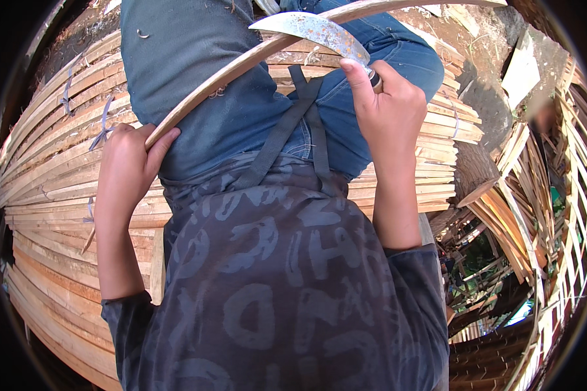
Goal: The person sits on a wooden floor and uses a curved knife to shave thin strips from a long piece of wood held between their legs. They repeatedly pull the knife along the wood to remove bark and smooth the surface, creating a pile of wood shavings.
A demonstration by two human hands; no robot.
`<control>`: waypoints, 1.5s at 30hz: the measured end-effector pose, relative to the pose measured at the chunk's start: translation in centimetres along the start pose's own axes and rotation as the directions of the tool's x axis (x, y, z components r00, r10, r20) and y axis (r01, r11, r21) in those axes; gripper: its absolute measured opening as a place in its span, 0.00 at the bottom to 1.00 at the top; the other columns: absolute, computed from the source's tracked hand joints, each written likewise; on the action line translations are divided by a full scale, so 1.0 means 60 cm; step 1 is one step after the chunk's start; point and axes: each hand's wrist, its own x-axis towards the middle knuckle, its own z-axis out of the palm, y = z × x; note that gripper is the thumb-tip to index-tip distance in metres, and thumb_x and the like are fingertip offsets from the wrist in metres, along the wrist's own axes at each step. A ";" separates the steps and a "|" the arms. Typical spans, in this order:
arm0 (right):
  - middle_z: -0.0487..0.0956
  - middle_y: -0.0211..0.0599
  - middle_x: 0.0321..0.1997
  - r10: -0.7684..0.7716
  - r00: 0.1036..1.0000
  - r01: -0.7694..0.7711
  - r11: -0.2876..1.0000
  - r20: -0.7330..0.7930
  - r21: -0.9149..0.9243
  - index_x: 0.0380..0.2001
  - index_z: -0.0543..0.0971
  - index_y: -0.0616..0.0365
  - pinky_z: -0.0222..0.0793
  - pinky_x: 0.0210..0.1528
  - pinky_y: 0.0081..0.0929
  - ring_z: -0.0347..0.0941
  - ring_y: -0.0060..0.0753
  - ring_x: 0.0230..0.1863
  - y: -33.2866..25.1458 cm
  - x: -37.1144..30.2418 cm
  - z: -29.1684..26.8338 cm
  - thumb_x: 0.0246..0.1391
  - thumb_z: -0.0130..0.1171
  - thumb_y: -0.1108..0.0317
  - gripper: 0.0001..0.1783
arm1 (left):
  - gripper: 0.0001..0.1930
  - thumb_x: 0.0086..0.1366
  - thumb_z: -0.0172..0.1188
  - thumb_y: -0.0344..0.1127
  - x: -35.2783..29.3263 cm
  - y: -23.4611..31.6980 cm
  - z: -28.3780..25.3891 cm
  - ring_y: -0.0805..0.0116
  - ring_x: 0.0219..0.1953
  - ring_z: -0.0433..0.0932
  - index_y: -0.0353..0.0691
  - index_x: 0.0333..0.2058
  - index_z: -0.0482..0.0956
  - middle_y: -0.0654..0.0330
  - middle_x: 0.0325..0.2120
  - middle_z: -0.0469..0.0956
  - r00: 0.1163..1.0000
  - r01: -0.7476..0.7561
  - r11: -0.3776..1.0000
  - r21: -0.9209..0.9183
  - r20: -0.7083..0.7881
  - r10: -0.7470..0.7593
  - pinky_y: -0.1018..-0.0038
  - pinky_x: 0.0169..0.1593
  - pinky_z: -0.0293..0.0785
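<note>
A long, slightly bent wooden strip (222,79) lies slantwise over my lap, its far end reaching past the top right. My left hand (127,159) is closed round its near part, thumb along it, and a thin tip sticks out by the wrist. In my right hand (394,107) is a sickle (326,36) with a curved, rust-spotted blade. Its handle is mostly hidden in my closed fingers, and my thumb presses near the blade's base. The blade crosses over the strip, its point toward the left; whether they touch I cannot tell.
Bundles of pale wooden strips (59,153), tied with purple string (102,130), spread under and beside my legs. To the right are a cut log (473,176), loose strips (499,221) and a woven lattice (577,195). A pale flat piece (522,72) lies at the upper right.
</note>
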 end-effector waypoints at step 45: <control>0.68 0.31 0.08 -0.204 0.974 0.187 0.970 -0.101 -0.156 0.13 0.75 0.53 0.58 0.13 0.29 0.69 0.38 0.12 0.020 0.018 0.022 0.43 0.61 0.35 0.30 | 0.19 0.61 0.61 0.39 0.004 0.008 0.007 0.46 0.19 0.64 0.27 0.20 0.74 0.42 0.14 0.67 0.999 -0.037 0.993 -0.116 -0.003 0.037 0.60 0.29 0.63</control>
